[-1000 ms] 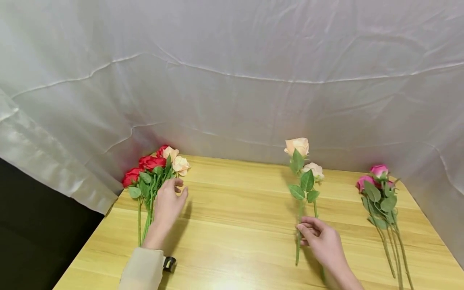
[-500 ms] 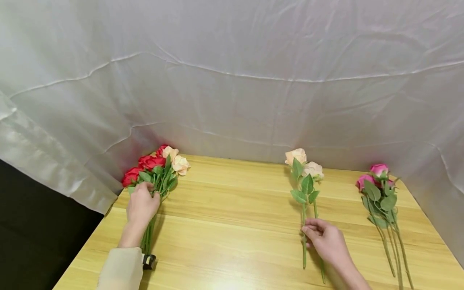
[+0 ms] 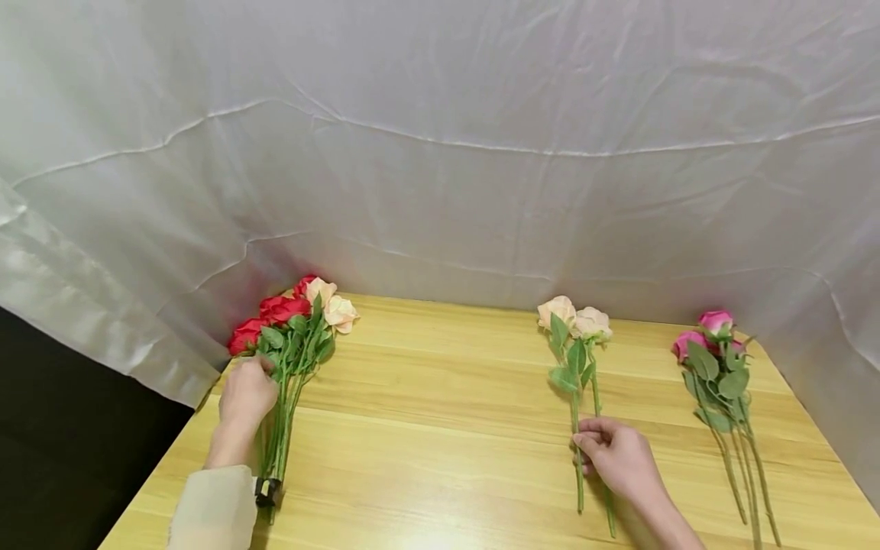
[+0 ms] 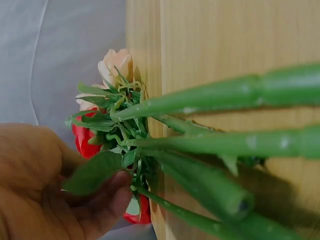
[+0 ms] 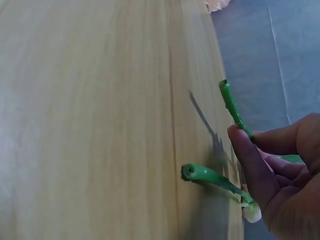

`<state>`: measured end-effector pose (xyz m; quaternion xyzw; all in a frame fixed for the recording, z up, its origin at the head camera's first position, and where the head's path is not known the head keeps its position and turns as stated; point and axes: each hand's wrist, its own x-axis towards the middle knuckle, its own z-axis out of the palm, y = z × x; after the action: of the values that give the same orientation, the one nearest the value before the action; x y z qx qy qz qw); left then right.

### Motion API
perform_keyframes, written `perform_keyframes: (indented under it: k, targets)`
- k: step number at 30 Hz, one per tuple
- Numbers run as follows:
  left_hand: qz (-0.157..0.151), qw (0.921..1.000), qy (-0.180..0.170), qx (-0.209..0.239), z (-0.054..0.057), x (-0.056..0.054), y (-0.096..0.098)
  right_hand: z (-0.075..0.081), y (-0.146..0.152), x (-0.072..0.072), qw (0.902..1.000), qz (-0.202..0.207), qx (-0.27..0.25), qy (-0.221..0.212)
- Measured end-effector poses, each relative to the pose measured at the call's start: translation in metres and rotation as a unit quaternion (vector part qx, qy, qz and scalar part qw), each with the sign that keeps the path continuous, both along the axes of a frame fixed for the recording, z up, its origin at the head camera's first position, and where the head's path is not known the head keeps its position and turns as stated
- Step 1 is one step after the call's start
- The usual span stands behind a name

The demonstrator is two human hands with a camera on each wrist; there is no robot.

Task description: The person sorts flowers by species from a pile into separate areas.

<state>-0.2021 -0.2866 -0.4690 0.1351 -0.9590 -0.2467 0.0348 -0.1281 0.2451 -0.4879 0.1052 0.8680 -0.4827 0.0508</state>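
At the table's left, my left hand (image 3: 247,393) reaches into a bunch of artificial roses with green stems. Its thumb and fingers close at the leaves and stem under the leftmost red rose (image 3: 245,337); in the left wrist view a leaf (image 4: 95,172) partly covers the fingertips. More red roses (image 3: 285,308) and peach roses (image 3: 340,314) lie beside it. Right of centre, my right hand (image 3: 622,458) pinches the lower stem (image 5: 234,107) of a peach rose (image 3: 557,312) between thumb and fingers. A second peach rose (image 3: 593,324) lies just right of it, its stem passing under the hand.
Several pink roses (image 3: 716,324) lie at the right side of the wooden table (image 3: 426,428). A grey cloth curtain (image 3: 440,191) hangs behind the table and along its sides. A dark area (image 3: 76,428) lies beyond the left edge.
My left hand has moved left across the bunch and closed near the leftmost red rose. In my right hand, the peach rose has come down toward the table, its bloom now level with its neighbour.
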Motion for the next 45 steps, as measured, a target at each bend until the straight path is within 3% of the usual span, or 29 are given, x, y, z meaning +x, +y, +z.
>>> perform_keyframes:
  k: [7,17,30,45]
  targets:
    - [-0.032,0.9975,-0.057,-0.024,0.000,-0.004,-0.003,-0.001,0.002,0.000,0.9999,-0.004,0.002,-0.016]
    - [-0.033,0.9917,-0.119,-0.035,0.003,-0.009,-0.001,0.001,0.003,0.000,0.9997,0.009,0.016,-0.019]
    - [0.005,0.9954,-0.092,-0.027,-0.001,-0.005,0.001,-0.004,0.003,0.001,0.9986,0.014,0.051,0.007]
    - [0.021,0.9985,-0.046,0.019,0.010,0.003,0.002,-0.004,0.003,0.001,0.9921,0.017,0.118,0.038]
